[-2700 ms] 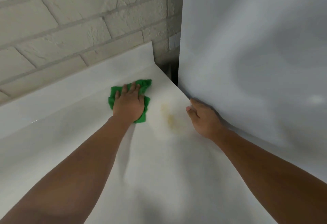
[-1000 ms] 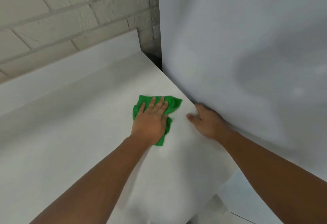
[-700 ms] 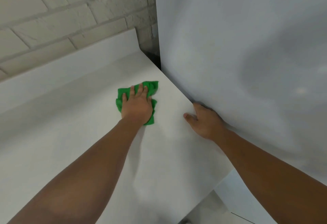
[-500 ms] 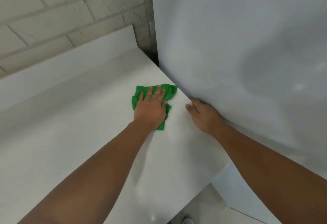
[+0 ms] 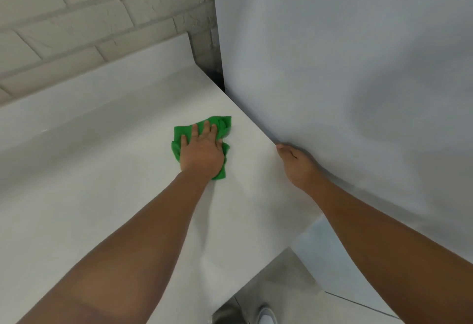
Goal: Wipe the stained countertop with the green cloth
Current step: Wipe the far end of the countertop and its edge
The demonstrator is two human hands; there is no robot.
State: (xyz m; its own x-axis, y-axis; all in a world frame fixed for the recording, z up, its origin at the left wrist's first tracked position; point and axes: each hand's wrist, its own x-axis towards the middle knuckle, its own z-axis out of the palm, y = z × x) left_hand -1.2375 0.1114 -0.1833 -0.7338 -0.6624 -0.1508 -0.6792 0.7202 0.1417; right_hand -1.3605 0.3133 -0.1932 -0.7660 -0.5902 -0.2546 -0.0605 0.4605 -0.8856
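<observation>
Left grip: the left hand (image 5: 201, 156) lies palm down with fingers spread flat across the green cloth (image 5: 222, 125), pressing it to the table rather than pinching it; nothing is enclosed in a fist. The cloth is bunched under the palm, with folds showing past the fingertips and beside the wrist.

Right grip: the right hand (image 5: 297, 163) carries nothing. It rests at the right edge of the table, fingers loosely curled, where the surface meets the tall white panel (image 5: 345, 67). Whether the fingertips touch that panel cannot be told.

Location: cloth and hand sit on the white table (image 5: 102, 183) near its far right corner, just beside the panel and short of the raised back ledge (image 5: 102, 85) under the painted brick wall (image 5: 89, 11).

Step in hand: the wiping pass itself. In my judgement the task is well advanced, as no distinct stain shows on the visible surface; a faint sheen near the cloth is too weak to classify.

Next move calls for: firm downward pressure, and strokes covering the strip between cloth and right hand, then a check under the cloth.

Markings: no brand, label or writing is legible anywhere.
</observation>
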